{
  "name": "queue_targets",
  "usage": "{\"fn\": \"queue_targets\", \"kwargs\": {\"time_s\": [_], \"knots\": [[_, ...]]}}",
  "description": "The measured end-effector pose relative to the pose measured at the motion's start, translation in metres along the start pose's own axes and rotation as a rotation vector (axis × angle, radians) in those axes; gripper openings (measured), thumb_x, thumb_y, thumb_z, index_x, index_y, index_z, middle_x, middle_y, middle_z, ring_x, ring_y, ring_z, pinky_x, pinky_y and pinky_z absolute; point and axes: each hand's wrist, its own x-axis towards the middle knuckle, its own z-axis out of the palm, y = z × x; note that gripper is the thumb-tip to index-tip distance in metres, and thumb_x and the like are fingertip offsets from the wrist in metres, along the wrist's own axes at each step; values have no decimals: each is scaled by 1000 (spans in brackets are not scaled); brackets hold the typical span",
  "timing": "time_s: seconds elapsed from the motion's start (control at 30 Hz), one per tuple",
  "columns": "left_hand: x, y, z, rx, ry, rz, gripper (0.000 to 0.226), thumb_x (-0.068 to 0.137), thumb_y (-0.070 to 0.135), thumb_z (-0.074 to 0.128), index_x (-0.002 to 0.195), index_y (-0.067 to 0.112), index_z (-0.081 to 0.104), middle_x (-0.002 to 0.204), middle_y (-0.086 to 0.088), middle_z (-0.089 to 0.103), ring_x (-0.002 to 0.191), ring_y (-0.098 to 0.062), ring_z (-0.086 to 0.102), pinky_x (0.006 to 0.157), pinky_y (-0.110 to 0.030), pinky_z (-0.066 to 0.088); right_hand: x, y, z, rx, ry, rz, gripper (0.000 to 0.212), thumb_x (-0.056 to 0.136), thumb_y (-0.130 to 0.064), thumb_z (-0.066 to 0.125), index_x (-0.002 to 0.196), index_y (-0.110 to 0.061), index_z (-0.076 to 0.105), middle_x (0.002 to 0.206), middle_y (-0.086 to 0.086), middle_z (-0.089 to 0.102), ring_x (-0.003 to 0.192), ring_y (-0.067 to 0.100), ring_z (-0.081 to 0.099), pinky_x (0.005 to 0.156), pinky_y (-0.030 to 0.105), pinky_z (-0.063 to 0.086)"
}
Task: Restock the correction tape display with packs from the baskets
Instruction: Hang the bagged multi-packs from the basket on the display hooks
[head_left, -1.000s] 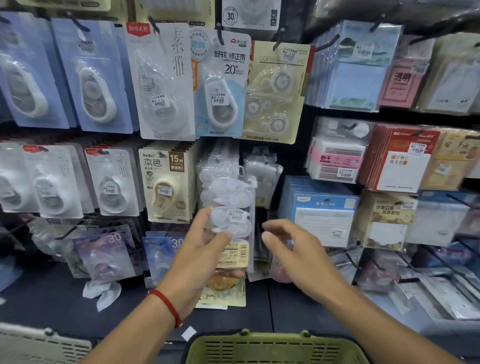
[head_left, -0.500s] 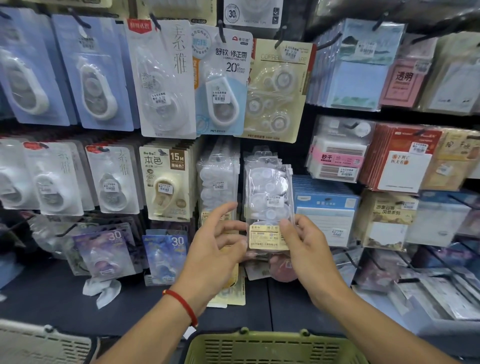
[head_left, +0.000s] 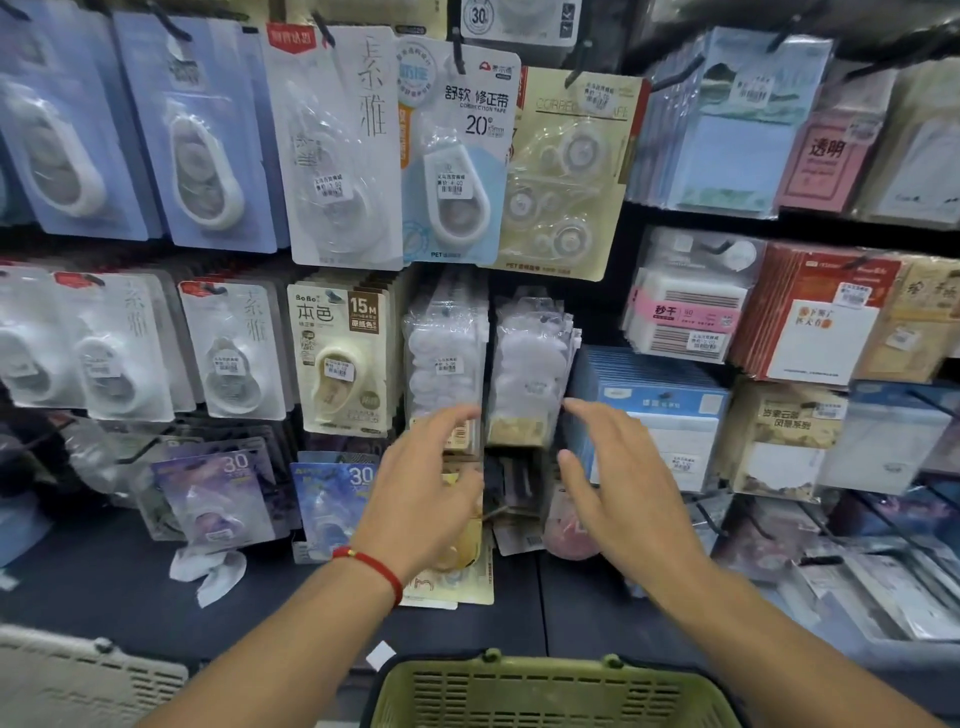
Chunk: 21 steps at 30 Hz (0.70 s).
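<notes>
Left hand (head_left: 421, 499) and right hand (head_left: 613, 483) spread, holding nothing — flanking hanging clear multi-tape pack (head_left: 530, 374) at frame centre; green plastic basket (head_left: 545, 691) bottom centre

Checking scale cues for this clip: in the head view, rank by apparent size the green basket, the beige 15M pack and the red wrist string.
1. green basket, though it is nearest the camera
2. beige 15M pack
3. red wrist string

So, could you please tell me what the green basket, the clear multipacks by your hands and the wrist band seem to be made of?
Green basket: looks like moulded plastic, matte olive, with slotted walls.
Clear multipacks: apparently thin glossy plastic film, crinkled and reflective, with white tape cases showing through.
Wrist band on the left arm: probably red cord or thread; too small to confirm.
</notes>
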Motion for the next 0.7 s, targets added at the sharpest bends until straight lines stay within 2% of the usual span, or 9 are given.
{"fn": "queue_targets", "kwargs": {"time_s": [0.07,0.13,0.2,0.3,0.4,0.57,0.63,0.7], "knots": [[13,-6,0,222,47,113,62,92,5,66,151,22,51,160,3,44,151,-14,33,119,-17,18,16,-1,7,-61,-55,-135,52,107,-23,54,157,-16,45,165,0,37,152,18,32,124,35,31],[23,-13,5,351,51,161,69,92,2,62,157,17,43,171,-2,24,159,-19,15,128,-26,16,41,-2,20,-142,-122,-167,58,106,-19,52,162,-16,36,175,2,18,161,20,18,127,37,27],[27,-22,14,447,19,171,81,91,-1,57,164,18,28,177,-5,-1,163,-23,-4,131,-37,19,66,-3,36,-255,-168,-148,68,104,-15,50,166,-17,25,177,4,1,163,23,7,124,40,32],[26,-37,24,573,-22,189,102,86,-2,58,169,22,4,171,-5,-33,159,-24,-27,132,-43,11,93,2,60,-355,-191,-59,82,96,-9,56,167,-16,16,177,5,-8,163,28,4,121,45,38],[29,-47,23,594,-28,215,105,83,-2,59,169,24,4,170,-5,-33,159,-24,-27,132,-46,11,112,9,78,-329,-180,-9,88,90,-2,58,167,-17,18,177,7,-5,163,31,4,122,50,36],[31,-55,19,599,-25,276,104,80,-4,62,169,20,12,175,-9,-20,162,-27,-17,130,-50,20,122,18,93,-226,-187,4,83,90,2,59,165,-13,25,176,11,1,162,31,9,118,47,42],[30,-57,16,625,-34,320,102,78,-4,62,168,16,18,176,-13,-12,163,-30,-12,129,-53,23,104,21,96,-131,-164,1,77,93,1,57,163,-12,31,176,10,7,159,31,20,115,42,45],[24,-61,13,641,-70,356,95,75,-4,64,163,10,31,175,-19,3,163,-36,0,127,-54,27,71,26,96,-5,-145,-13,65,95,1,55,157,-10,42,173,9,21,150,30,40,110,40,46]]}}
